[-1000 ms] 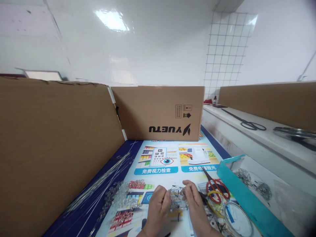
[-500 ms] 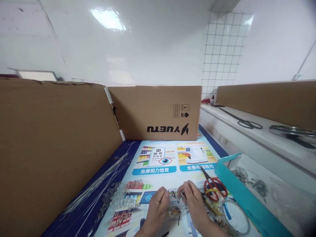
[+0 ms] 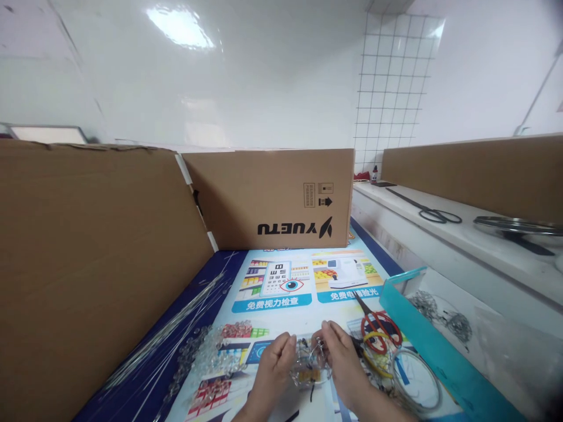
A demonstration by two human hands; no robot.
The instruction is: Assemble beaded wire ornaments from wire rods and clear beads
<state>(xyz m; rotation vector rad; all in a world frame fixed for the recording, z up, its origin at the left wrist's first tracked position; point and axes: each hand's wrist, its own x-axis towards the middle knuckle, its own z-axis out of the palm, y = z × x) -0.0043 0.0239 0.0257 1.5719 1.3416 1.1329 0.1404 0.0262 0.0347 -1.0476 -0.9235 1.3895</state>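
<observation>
My left hand [image 3: 271, 368] and my right hand [image 3: 342, 362] meet low in the middle of the view over a printed poster mat [image 3: 281, 293]. Between their fingertips both hold a small cluster of clear beads on thin wire [image 3: 308, 358]. A pile of loose clear beads [image 3: 211, 354] lies just left of my left hand. Red-handled scissors [image 3: 378, 328] lie just right of my right hand, next to a coil of wire [image 3: 416, 381].
Cardboard walls stand at the left [image 3: 97, 258] and at the back [image 3: 277, 199]. Long thin wires [image 3: 176, 328] lie along the left wall. A teal-edged tray [image 3: 422, 328] with bead strands sits at right. Beyond it, a white shelf [image 3: 461, 240] carries black scissors [image 3: 428, 212] and a metal lid.
The view has shifted slightly, so everything sits a little further left. Both hands stay together on the bead cluster, working it with small finger movements.
</observation>
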